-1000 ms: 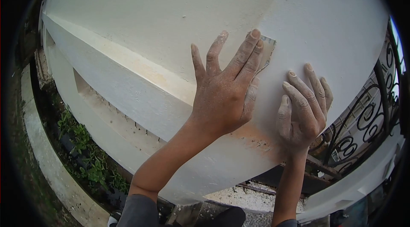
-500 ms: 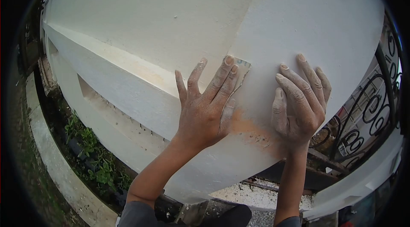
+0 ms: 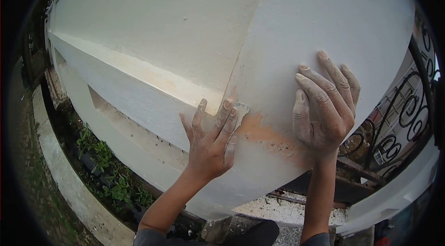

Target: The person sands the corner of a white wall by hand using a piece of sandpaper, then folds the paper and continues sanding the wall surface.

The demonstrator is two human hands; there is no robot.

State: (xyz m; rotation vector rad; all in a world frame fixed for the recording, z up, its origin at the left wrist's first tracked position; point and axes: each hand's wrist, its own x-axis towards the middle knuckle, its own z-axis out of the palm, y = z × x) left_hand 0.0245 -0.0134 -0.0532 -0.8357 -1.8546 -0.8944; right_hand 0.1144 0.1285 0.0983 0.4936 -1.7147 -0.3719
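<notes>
Take the rough, orange-brown patch [image 3: 266,135] in the smooth, white-painted wall [image 3: 329,19] as reference. Locate the torn, pale, paper-thin sheet [image 3: 242,110] just beside its upper left end; note on it the dusty left hand [image 3: 207,146], with index and middle fingers close together pinning the sheet and with ring and little fingers splayed. Note the dust-whitened right hand [image 3: 327,111] at the right of the patch, with fingers loosely curved, slightly apart and holding nothing; contact with the wall impossible to tell from this angle. Treat tearing or slippage as a risk, through snagging of the ragged edge on the pitted patch. Compare the straight-edged, white ledge [image 3: 153,72] left of the patch.
</notes>
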